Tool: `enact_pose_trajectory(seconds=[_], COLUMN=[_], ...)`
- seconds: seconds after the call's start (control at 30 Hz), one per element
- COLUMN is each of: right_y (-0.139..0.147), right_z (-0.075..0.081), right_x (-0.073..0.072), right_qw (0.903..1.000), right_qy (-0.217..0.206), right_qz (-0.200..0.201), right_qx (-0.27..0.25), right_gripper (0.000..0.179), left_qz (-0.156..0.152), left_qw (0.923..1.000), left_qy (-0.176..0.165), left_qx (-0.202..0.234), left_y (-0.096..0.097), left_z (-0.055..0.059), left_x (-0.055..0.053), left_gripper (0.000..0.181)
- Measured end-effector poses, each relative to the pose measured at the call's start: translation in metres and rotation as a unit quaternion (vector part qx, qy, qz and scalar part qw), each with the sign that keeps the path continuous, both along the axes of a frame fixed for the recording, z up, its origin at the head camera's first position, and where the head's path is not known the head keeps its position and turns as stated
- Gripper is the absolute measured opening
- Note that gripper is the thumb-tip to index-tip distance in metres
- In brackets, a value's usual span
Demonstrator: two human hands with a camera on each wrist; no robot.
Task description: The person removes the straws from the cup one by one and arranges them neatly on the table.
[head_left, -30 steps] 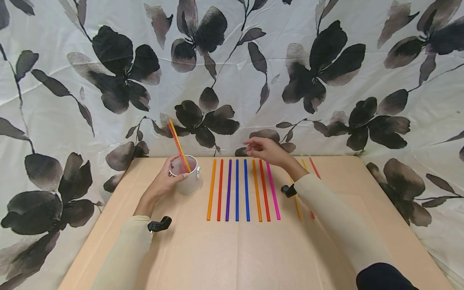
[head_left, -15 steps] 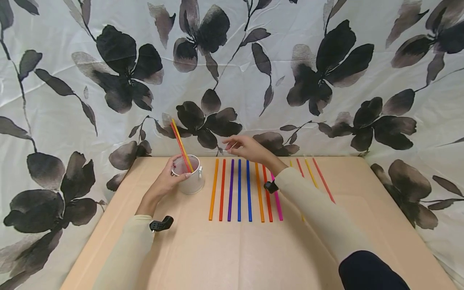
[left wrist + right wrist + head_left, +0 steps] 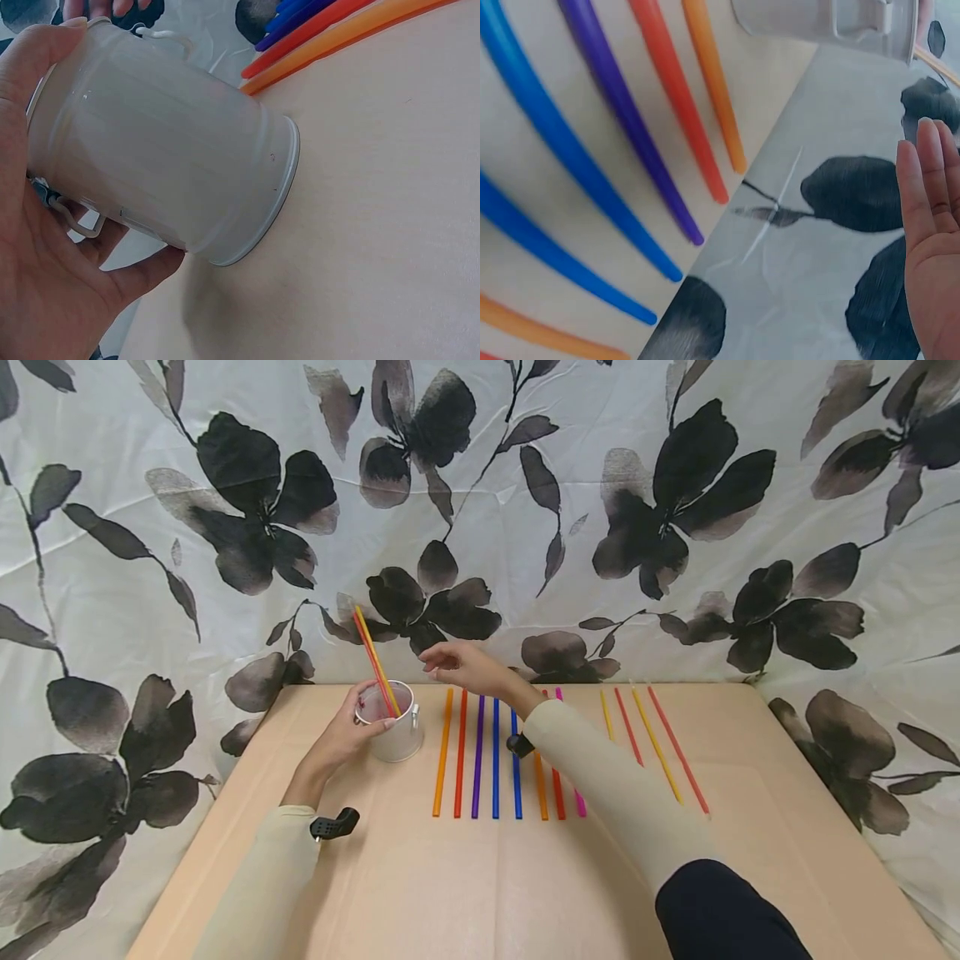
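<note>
My left hand point(image 3: 339, 737) grips a small white metal bucket point(image 3: 396, 743) around its rim, thumb at the front. In the left wrist view the bucket point(image 3: 157, 142) fills much of the picture, with fingers curled behind it. A red stick point(image 3: 367, 652) and a yellow stick point(image 3: 383, 675) lean out of the bucket. My right hand point(image 3: 474, 668) hovers just right of those sticks, apart from them. Its fingers look extended and hold nothing in the right wrist view point(image 3: 934, 255). Below it, several coloured sticks lie side by side, among them orange point(image 3: 442, 760), purple point(image 3: 477, 768) and blue point(image 3: 496, 768).
Further right on the table point(image 3: 420, 885) lies another group of slanted sticks, yellow point(image 3: 658, 747) and red point(image 3: 678, 747). My right forearm crosses above the row and covers parts of it. A floral cloth point(image 3: 480, 527) hangs behind the table's far edge.
My right hand has moved left across the row toward the bucket, uncovering more of the sticks on the right. My left hand keeps its grip on the bucket.
</note>
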State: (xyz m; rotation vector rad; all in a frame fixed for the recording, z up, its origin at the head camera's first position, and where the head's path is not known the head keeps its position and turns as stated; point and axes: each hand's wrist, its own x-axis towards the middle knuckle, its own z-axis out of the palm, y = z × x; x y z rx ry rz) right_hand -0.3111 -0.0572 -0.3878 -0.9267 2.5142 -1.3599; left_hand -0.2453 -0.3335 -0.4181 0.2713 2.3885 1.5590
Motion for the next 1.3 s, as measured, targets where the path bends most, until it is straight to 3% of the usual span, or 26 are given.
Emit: enact_pose_trajectory(seconds=[0.73, 0.9, 1.3], right_y=[-0.071, -0.073, -0.052], right_z=[-0.007, -0.006, -0.003], right_x=[0.009, 0.012, 0.012], right_qw=[0.9966, 0.9959, 0.9995], right_qy=[-0.043, -0.055, -0.028], right_qz=[0.051, 0.053, 0.015], right_qx=[0.048, 0.048, 0.009], right_gripper=[0.05, 0.052, 0.047], left_qz=[-0.02, -0.019, -0.014], left_qw=[0.9998, 0.9998, 0.9999], left_qy=[0.003, -0.003, 0.0], left_qx=[-0.004, -0.003, 0.002], left_y=[-0.011, -0.011, -0.009], left_z=[0.001, 0.001, 0.001], left_x=[0.001, 0.001, 0.003], left_gripper=[0.09, 0.091, 0.092])
